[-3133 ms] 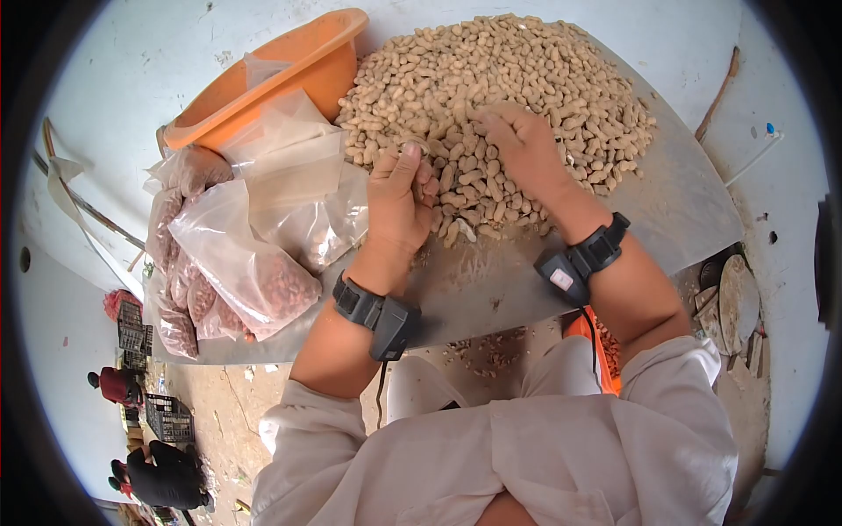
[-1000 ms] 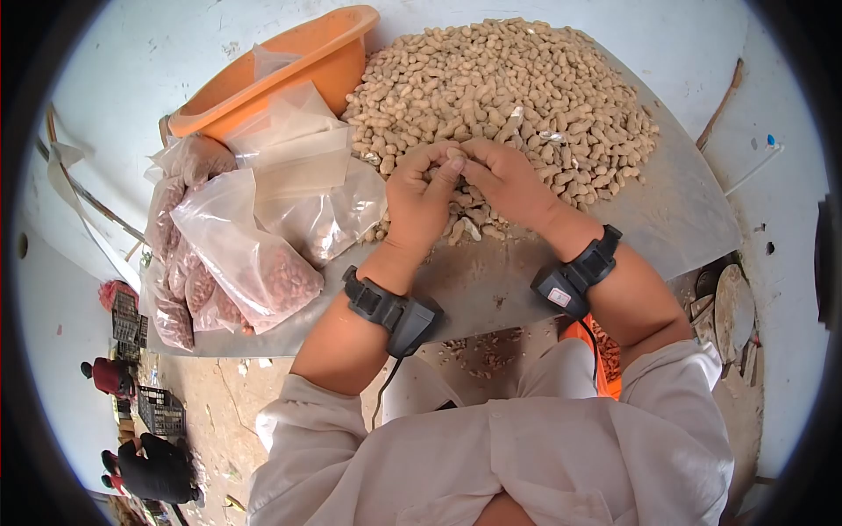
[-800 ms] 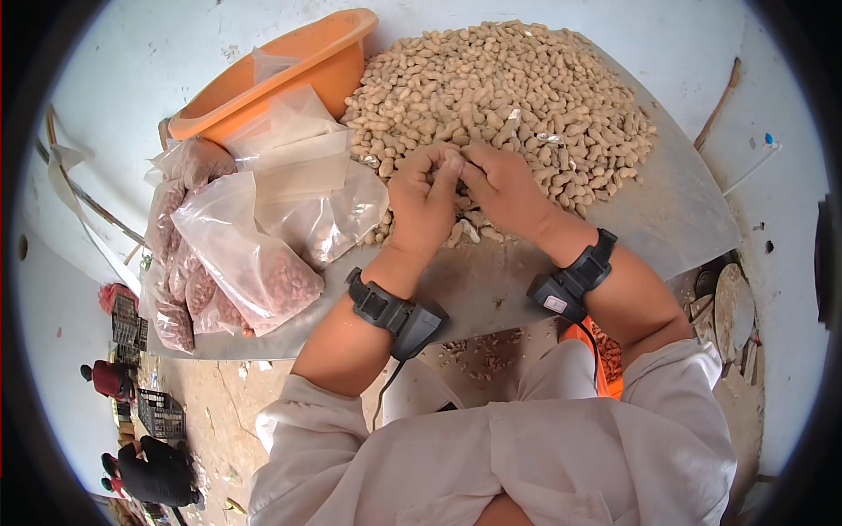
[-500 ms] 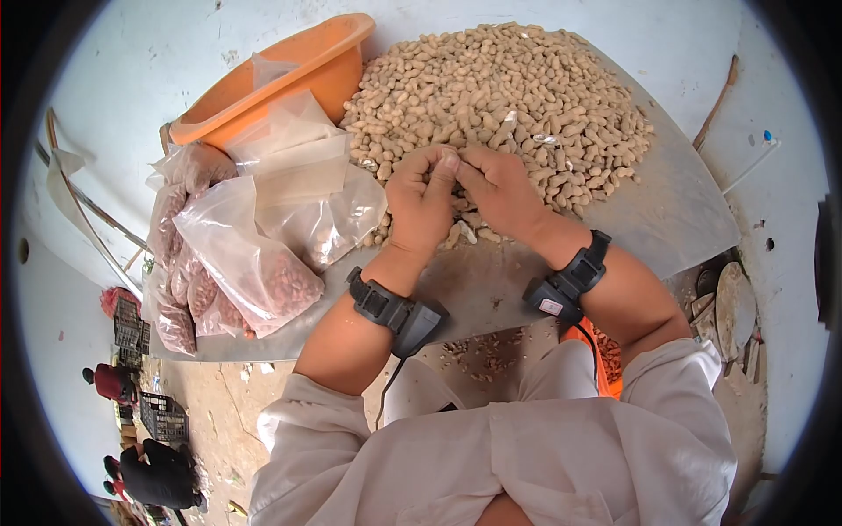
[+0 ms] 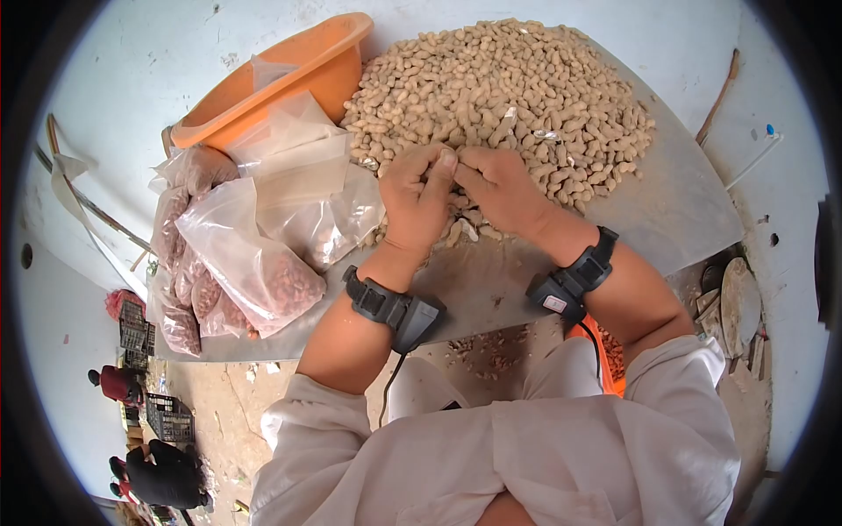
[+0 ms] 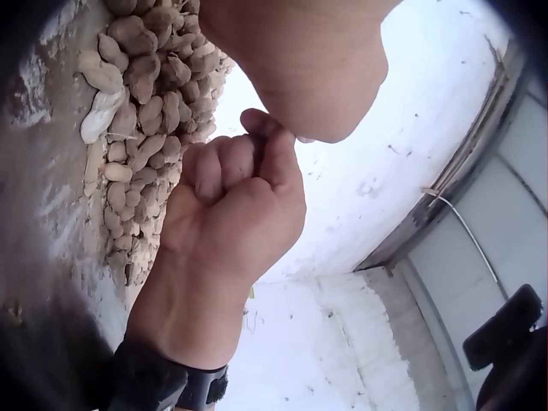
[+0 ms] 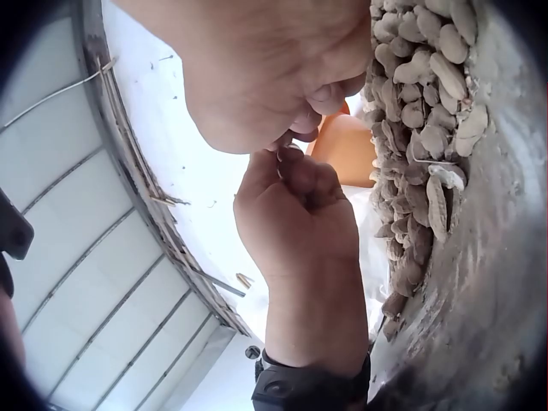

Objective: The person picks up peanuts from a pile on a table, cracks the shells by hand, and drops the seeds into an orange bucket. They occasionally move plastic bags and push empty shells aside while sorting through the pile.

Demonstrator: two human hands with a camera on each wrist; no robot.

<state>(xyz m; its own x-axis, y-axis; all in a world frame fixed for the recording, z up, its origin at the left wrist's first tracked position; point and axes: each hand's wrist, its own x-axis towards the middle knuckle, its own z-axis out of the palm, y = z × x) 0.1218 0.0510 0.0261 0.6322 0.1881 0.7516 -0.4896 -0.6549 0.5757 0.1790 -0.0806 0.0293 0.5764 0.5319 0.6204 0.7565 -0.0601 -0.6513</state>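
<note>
My left hand [image 5: 417,197] and right hand [image 5: 504,193] meet fingertip to fingertip over the near edge of a large heap of unshelled peanuts [image 5: 526,79]. Both thumbs press against curled index fingers, pinching a small thing between them. It is almost wholly covered by the fingers, and I cannot tell its form; a peanut fits the size of the gap. In the left wrist view the right hand [image 6: 231,214] has its other fingers folded into the palm. The right wrist view shows the left hand [image 7: 295,223] with its thumb and index finger brought together.
Left of the heap lie clear plastic bags [image 5: 254,254] of reddish shelled peanuts, with an orange basin [image 5: 289,83] behind. The metal tabletop [image 5: 684,193] ends just before my lap. An orange container [image 5: 605,351] stands below by my right leg.
Three seconds ago my hands were apart, the right one reaching into the heap. They have since come together at the fingertips, and over the last second have hardly shifted.
</note>
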